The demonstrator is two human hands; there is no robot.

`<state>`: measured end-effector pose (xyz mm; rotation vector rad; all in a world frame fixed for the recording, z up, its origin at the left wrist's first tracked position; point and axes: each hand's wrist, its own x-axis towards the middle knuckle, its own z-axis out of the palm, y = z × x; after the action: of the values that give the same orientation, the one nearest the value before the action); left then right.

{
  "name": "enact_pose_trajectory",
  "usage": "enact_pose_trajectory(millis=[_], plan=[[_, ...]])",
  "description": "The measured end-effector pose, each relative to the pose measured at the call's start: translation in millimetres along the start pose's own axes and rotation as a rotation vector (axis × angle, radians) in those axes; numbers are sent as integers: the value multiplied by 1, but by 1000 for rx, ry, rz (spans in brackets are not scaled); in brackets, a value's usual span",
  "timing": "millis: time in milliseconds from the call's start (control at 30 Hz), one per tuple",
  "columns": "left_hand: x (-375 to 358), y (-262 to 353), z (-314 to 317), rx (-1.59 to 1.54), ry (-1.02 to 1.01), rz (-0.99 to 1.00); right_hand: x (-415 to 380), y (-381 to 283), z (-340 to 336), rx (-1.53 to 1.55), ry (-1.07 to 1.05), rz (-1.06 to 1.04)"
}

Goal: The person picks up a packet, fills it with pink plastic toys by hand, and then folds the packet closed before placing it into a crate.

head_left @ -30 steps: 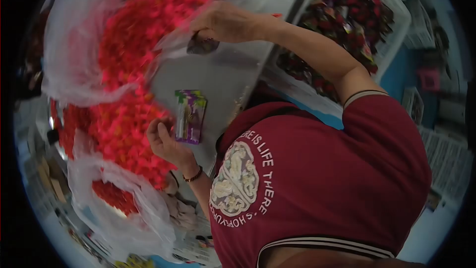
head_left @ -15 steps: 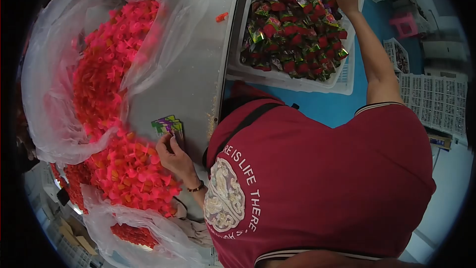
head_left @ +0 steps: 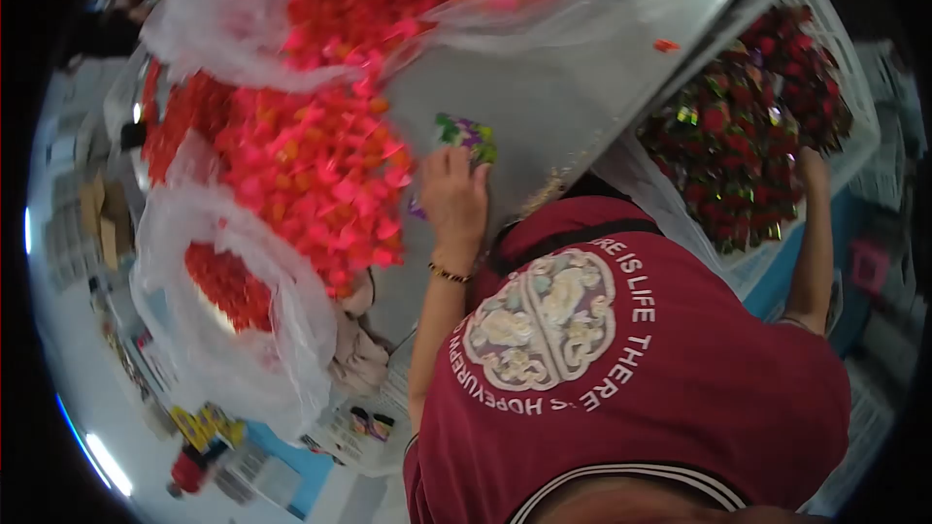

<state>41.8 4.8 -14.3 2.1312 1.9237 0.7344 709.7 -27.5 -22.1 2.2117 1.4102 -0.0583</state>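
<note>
My left hand (head_left: 454, 192) is over the grey table, its fingers curled onto a small stack of green and purple printed packets (head_left: 470, 134). The fingertips and lower part of the stack are partly covered. To its left lies a heap of bright pink and orange plastic pieces (head_left: 320, 160). My right arm reaches out to a white crate (head_left: 859, 150) filled with dark, shiny wrapped packets with red in them (head_left: 723, 141). At the crate's near side, my right hand (head_left: 814, 175) touches or hovers over these packets; blur hides its fingers.
An open clear plastic bag (head_left: 228, 24) surrounds more pink and red pieces at the table's far side. Another bag (head_left: 291, 359) with red pieces stands at the lower left. One small red piece (head_left: 666, 45) lies on the table near crumbs (head_left: 544, 192) along its edge.
The view has turned, so the table and crate appear shifted to the right. My left hand now reaches further over the printed packets. My right hand remains at the crate.
</note>
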Motion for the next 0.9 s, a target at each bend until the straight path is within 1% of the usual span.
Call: enact_pose_trajectory(millis=[33,100,167,233,267,333,367,400,467,500,567,600,667,800,867,900], plan=[[-1,-2,2,1,0,-7,4,-33,-43,52,47,-27],[-2,-4,4,-29,10,-14,-9,-129,-139,98,96,-340],[0,-1,2,-23,17,-47,-39,-235,-211,572,270,-660],[0,0,2,-35,10,-64,-68,-333,-240,894,376,-986],[0,0,3,-41,9,-65,-74,-373,-246,833,265,-1151],[0,-1,2,-39,13,-79,-98,-458,-251,816,368,-1479],[0,-1,1,-46,23,-49,-108,-500,-251,875,415,-1612],[0,-1,2,-56,29,-16,-117,-538,-253,863,413,-1699],[-1,-5,9,-30,42,-30,-133,-597,-247,643,894,-1649],[-2,-5,13,-6,54,-32,-132,-615,-242,643,881,-1655],[-3,-6,13,-3,65,-32,-129,-634,-230,527,1003,-1646],[-2,-7,13,5,91,-19,-127,-631,-229,524,991,-1644],[-1,-7,13,-10,84,-27,-118,-622,-230,522,842,-1675],[2,-7,10,-16,74,-54,-101,-597,-222,623,872,-1696],[4,-4,5,-39,48,-96,-100,-584,-216,776,768,-1586],[4,-3,4,-62,24,-135,-99,-577,-215,777,768,-1591]])
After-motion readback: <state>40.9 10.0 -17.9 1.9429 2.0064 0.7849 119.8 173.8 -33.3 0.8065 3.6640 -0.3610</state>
